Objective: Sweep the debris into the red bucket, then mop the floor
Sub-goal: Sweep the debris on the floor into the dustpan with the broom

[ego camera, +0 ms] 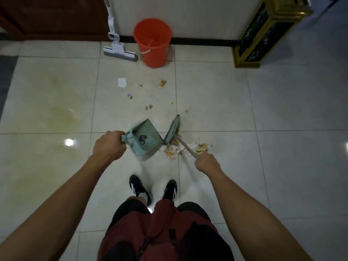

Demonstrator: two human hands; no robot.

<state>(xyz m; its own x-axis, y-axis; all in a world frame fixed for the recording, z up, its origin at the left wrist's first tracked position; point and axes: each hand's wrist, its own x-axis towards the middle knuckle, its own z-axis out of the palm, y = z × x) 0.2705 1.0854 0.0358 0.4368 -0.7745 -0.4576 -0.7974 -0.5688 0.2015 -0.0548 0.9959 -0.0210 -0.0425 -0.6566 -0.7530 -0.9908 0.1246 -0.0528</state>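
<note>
My left hand grips the handle of a green dustpan that rests on the tiled floor with its mouth facing right. My right hand holds the stick of a green broom, whose head stands just right of the dustpan. A pile of debris lies under the broom stick, with more crumbs to its right. Further scraps and a white paper piece are scattered toward the red bucket, which stands upright against the wall. A white flat mop leans left of the bucket.
A dark cabinet with gold trim stands at the back right. A brown door is at the back left. A yellowish wet stain spreads over the left tiles. My two black shoes stand just behind the dustpan.
</note>
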